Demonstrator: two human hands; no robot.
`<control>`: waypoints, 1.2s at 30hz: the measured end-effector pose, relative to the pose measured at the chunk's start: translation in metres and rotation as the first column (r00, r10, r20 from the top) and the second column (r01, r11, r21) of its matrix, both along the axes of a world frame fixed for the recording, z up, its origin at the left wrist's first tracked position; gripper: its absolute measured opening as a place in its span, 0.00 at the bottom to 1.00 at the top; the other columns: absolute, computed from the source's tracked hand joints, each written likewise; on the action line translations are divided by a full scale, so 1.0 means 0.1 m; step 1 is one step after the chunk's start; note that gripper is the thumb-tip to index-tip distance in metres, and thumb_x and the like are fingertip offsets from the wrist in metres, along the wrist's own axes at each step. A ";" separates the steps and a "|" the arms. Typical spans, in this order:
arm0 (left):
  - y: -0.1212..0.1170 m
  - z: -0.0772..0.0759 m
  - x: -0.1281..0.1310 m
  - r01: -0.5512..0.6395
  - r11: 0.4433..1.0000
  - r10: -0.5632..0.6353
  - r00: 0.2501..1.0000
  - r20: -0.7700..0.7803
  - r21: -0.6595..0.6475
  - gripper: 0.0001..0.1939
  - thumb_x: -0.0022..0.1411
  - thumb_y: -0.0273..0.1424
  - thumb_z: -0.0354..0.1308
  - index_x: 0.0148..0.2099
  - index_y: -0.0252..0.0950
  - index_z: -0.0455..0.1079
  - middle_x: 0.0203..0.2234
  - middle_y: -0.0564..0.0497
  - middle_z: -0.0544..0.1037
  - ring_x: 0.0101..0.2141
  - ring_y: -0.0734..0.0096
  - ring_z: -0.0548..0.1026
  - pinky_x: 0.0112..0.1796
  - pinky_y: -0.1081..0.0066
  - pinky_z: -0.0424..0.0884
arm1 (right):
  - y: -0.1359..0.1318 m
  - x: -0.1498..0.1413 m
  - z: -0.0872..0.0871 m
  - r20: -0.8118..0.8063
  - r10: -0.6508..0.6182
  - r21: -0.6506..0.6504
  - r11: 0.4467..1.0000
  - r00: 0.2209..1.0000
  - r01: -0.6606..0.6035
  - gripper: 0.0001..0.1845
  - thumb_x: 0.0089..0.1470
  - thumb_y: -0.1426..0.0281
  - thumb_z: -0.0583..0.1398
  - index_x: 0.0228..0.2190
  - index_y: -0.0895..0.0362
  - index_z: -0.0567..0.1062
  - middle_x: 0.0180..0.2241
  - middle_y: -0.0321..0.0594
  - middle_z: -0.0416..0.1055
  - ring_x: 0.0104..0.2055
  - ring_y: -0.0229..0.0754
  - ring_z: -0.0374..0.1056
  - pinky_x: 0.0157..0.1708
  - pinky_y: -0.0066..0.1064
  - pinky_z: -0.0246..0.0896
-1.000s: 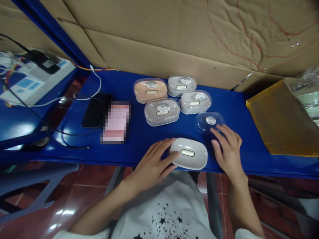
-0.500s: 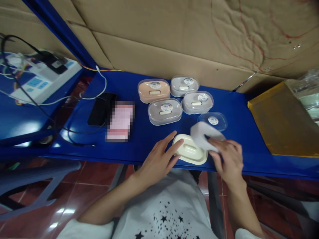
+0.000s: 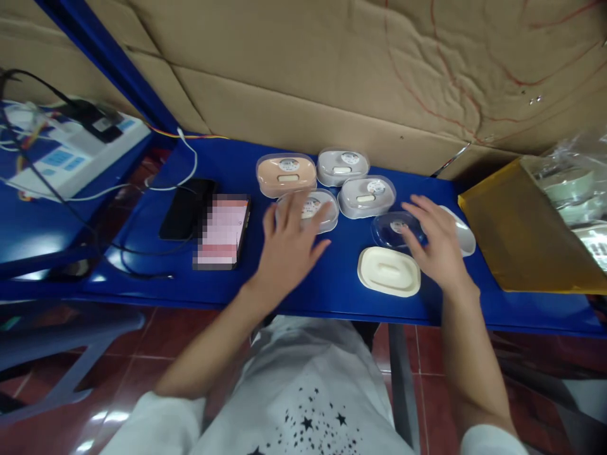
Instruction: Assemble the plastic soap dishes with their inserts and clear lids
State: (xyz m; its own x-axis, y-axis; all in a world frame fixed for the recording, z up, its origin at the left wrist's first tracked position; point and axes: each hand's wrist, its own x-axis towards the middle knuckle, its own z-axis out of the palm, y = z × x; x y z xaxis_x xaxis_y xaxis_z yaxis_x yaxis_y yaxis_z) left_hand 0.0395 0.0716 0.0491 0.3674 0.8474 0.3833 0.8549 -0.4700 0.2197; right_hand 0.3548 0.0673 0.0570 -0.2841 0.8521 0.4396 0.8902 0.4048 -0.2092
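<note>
My left hand (image 3: 291, 246) is open with fingers spread, over the near edge of a grey oval box with a clear lid (image 3: 327, 215); whether it touches the box I cannot tell. My right hand (image 3: 439, 243) is also open, above the right side of a loose clear lid (image 3: 391, 230) with a round label. Partly behind that hand lies a white oval piece (image 3: 465, 237). A cream oval piece (image 3: 389, 272) with a raised middle sits near the table's front edge, between my hands. Behind are two more grey lidded boxes (image 3: 342, 167) and a peach one (image 3: 287, 175).
On the left lie a phone (image 3: 220, 230), a black object (image 3: 184, 212) and cables. A white power strip (image 3: 80, 158) sits further left. At the right a cardboard box (image 3: 531, 234) holds plastic-wrapped pieces. A cardboard wall (image 3: 303, 82) closes the back of the blue table (image 3: 294, 297).
My right hand has let go of the white piece, which now lies at the right. My left hand has left the cream piece for the grey box. The cream piece sits further right.
</note>
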 end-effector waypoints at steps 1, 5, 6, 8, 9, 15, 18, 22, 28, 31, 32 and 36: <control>0.11 0.01 -0.12 -0.038 0.999 0.038 0.999 -0.004 -0.036 0.32 0.71 0.36 0.66 0.73 0.40 0.64 0.72 0.35 0.64 0.70 0.34 0.62 0.66 0.36 0.59 | 0.19 -0.07 0.04 0.040 0.060 -0.076 0.995 0.997 -0.057 0.30 0.71 0.59 0.57 0.70 0.44 0.64 0.73 0.44 0.61 0.75 0.59 0.56 0.72 0.58 0.50; 0.40 0.04 -0.38 0.043 0.987 -0.024 0.992 0.123 -0.152 0.28 0.68 0.39 0.69 0.66 0.39 0.71 0.65 0.40 0.73 0.65 0.46 0.71 0.64 0.51 0.68 | 0.75 -0.23 0.06 0.036 0.178 -0.250 0.954 0.983 -0.164 0.29 0.69 0.55 0.60 0.67 0.48 0.69 0.71 0.48 0.65 0.74 0.62 0.57 0.71 0.63 0.44; 0.45 0.04 -0.38 0.066 0.987 -0.042 0.986 0.161 -0.147 0.26 0.69 0.41 0.68 0.65 0.40 0.72 0.62 0.41 0.75 0.63 0.49 0.73 0.64 0.53 0.69 | 0.80 -0.23 0.05 0.015 0.185 -0.251 0.952 0.983 -0.175 0.27 0.69 0.55 0.60 0.65 0.49 0.72 0.69 0.48 0.68 0.72 0.62 0.61 0.70 0.61 0.47; 0.53 0.05 -0.35 0.081 0.989 -0.057 0.981 0.187 -0.122 0.24 0.71 0.42 0.66 0.64 0.40 0.72 0.61 0.42 0.76 0.63 0.51 0.73 0.63 0.55 0.69 | 0.80 -0.20 0.04 -0.014 0.166 -0.216 0.962 0.986 -0.165 0.25 0.70 0.54 0.59 0.62 0.49 0.75 0.66 0.47 0.71 0.69 0.61 0.65 0.67 0.56 0.53; 0.57 0.05 -0.32 0.073 0.991 -0.053 0.984 0.172 -0.115 0.24 0.71 0.42 0.65 0.64 0.39 0.71 0.61 0.41 0.75 0.64 0.49 0.72 0.63 0.54 0.68 | 0.76 -0.17 0.04 -0.020 0.138 -0.187 0.972 0.990 -0.140 0.25 0.71 0.53 0.58 0.62 0.49 0.75 0.65 0.48 0.73 0.68 0.60 0.67 0.66 0.55 0.54; 0.55 0.05 -0.15 0.034 0.997 -0.036 0.999 -0.019 -0.070 0.22 0.76 0.36 0.59 0.68 0.36 0.69 0.68 0.33 0.68 0.68 0.40 0.66 0.64 0.45 0.64 | 0.63 -0.04 0.05 0.050 -0.106 -0.041 0.993 0.993 0.108 0.24 0.73 0.57 0.52 0.60 0.53 0.76 0.60 0.49 0.77 0.61 0.61 0.71 0.61 0.54 0.58; 0.36 0.05 -0.14 0.057 0.998 -0.059 0.995 -0.078 -0.032 0.19 0.77 0.39 0.56 0.62 0.34 0.74 0.60 0.34 0.75 0.59 0.40 0.74 0.57 0.47 0.70 | 0.63 -0.14 0.02 0.078 -0.027 -0.041 0.999 0.997 0.030 0.22 0.73 0.59 0.53 0.59 0.52 0.77 0.60 0.48 0.77 0.63 0.60 0.69 0.61 0.53 0.58; 0.17 -0.02 -0.15 0.120 0.991 -0.130 0.973 -0.190 -0.065 0.16 0.74 0.35 0.61 0.58 0.31 0.76 0.53 0.35 0.79 0.53 0.42 0.78 0.52 0.50 0.72 | 0.59 -0.35 -0.06 0.113 0.208 -0.195 0.963 0.972 -0.184 0.23 0.71 0.57 0.58 0.60 0.54 0.76 0.60 0.49 0.77 0.62 0.58 0.71 0.61 0.51 0.60; 0.16 0.00 -0.15 0.168 0.978 -0.179 0.980 -0.084 -0.124 0.10 0.75 0.33 0.59 0.53 0.36 0.76 0.48 0.42 0.83 0.51 0.48 0.79 0.50 0.53 0.71 | 0.58 -0.31 -0.01 0.019 0.265 -0.264 0.931 0.964 -0.251 0.21 0.74 0.58 0.56 0.59 0.53 0.78 0.58 0.45 0.80 0.60 0.54 0.76 0.61 0.46 0.64; 0.15 0.06 -0.14 0.168 0.976 -0.174 0.984 -0.030 -0.138 0.08 0.75 0.34 0.59 0.52 0.37 0.76 0.47 0.43 0.84 0.52 0.49 0.79 0.51 0.53 0.70 | 0.58 -0.22 0.07 0.006 0.236 -0.199 0.953 0.972 -0.230 0.22 0.74 0.58 0.55 0.58 0.53 0.79 0.57 0.45 0.80 0.59 0.54 0.76 0.60 0.46 0.64; 0.15 0.06 -0.14 0.167 0.977 -0.171 0.985 -0.020 -0.134 0.08 0.75 0.33 0.59 0.52 0.37 0.75 0.48 0.43 0.84 0.53 0.49 0.79 0.51 0.53 0.69 | 0.59 -0.18 0.09 0.022 0.207 -0.166 0.965 0.978 -0.201 0.22 0.74 0.58 0.55 0.58 0.54 0.79 0.57 0.46 0.80 0.60 0.55 0.76 0.60 0.47 0.64; 0.10 0.04 -0.15 0.164 0.981 -0.168 0.985 -0.030 -0.108 0.10 0.74 0.30 0.59 0.54 0.38 0.75 0.51 0.42 0.82 0.54 0.49 0.78 0.53 0.52 0.69 | 0.63 -0.02 0.09 0.123 0.040 -0.085 0.996 0.992 -0.029 0.22 0.73 0.60 0.55 0.58 0.55 0.79 0.56 0.49 0.81 0.58 0.58 0.76 0.60 0.52 0.62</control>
State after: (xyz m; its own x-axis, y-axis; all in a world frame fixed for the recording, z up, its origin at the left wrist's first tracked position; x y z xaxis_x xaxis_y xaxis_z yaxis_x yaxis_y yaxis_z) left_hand 0.0245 0.0817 0.0530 0.5189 0.8083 0.2782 0.7758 -0.5820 0.2439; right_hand 0.3526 0.1307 0.0661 -0.3621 0.8728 0.3271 0.8972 0.4216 -0.1316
